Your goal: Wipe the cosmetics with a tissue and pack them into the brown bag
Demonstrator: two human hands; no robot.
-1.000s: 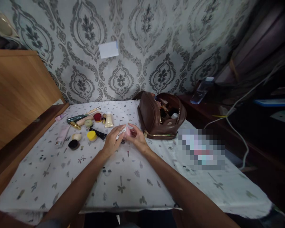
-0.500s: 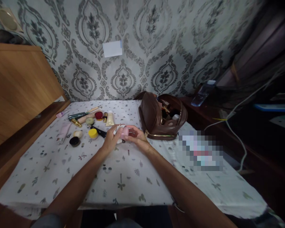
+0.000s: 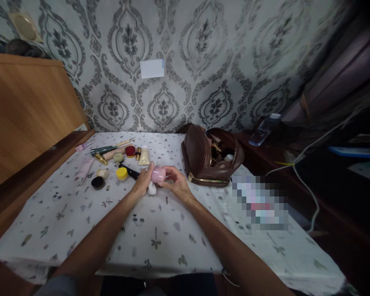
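A small pink cosmetic jar point(image 3: 158, 174) is held between my two hands above the cloth-covered table point(image 3: 179, 242). My left hand point(image 3: 142, 183) grips its left side, with a crumpled white tissue point(image 3: 152, 188) bunched below the jar. On the other side, my right hand point(image 3: 181, 187) curls its fingertips and thumb around the jar's right end. Just left of my left hand lies a black tube-like item point(image 3: 130, 171), partly hidden by the hand. A yellow jar point(image 3: 121, 174) and a cream tube point(image 3: 144, 156) are close by.
An open brown leather bag point(image 3: 200, 154) with items inside stands to the right. Leftward are a black-lidded jar point(image 3: 98, 183), a red jar point(image 3: 130, 151), a pink tube point(image 3: 82, 172) and several other cosmetics. A plastic bottle point(image 3: 264, 130) and a blurred-out object point(image 3: 260, 203) are farther right.
The pink jar has turned in my hands, showing more of its side. The tissue now hangs below it. My view has shifted slightly.
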